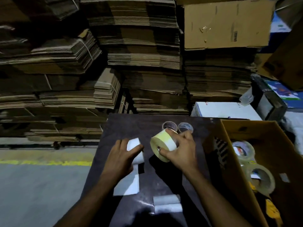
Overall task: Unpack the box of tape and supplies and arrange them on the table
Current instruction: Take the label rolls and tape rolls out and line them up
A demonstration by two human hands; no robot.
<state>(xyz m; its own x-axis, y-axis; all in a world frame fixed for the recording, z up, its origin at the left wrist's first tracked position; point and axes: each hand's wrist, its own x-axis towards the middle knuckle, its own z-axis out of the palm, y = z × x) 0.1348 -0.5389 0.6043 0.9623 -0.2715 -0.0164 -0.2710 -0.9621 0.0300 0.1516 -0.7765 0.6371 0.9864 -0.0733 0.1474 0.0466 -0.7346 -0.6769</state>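
Two hands over the dark tabletop (124, 128). My right hand (182, 154) grips a yellowish label roll (162, 145), thumb in its core. My left hand (122, 157) curls round a white roll (135, 149). Two clear tapes (185, 127) stand behind. Box (236, 161) at right holds more tape.

Items I log beyond the work area:

1. Tall stacks of flattened brown corrugated cardboard sheets (141, 51), some bundles tied with pale string, filling the whole background.
2. One large assembled brown cardboard carton (224, 25), upper right, resting on those stacks, tape scraps on its face.
3. White rectangular box with red print (224, 109), low behind the far edge.
4. Blue-and-white printed cartons (281, 92), far right.
5. Grey concrete floor (41, 185), left, crossed by a worn yellow painted line (45, 162).
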